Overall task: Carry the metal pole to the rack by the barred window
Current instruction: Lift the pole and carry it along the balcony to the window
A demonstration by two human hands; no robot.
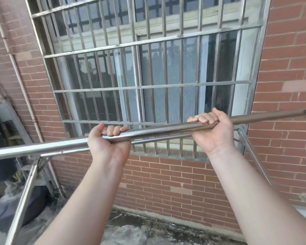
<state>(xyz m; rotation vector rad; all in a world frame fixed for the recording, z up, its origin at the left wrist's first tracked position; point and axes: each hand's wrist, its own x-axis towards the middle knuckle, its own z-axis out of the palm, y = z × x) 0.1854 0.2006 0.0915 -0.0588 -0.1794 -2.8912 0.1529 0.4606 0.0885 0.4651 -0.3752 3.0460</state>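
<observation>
A long shiny metal pole (159, 130) runs across the whole view, low at the left edge and rising to the right. Both palms face up under it. My left hand (109, 141) is closed around it left of centre, and my right hand (211, 129) grips it further right and higher. The steel rack stands just behind the pole: its left leg frame (25, 190) slants down at the lower left, and its right leg frame (251, 152) slants down at the right. The barred window (148, 68) fills the brick wall directly ahead.
A brick wall (281, 85) surrounds the window. A thin drain pipe (23, 85) runs down the wall at left. Dark bags and clutter (16, 206) lie on the ground at lower left. Wet concrete floor (140, 230) lies below my arms.
</observation>
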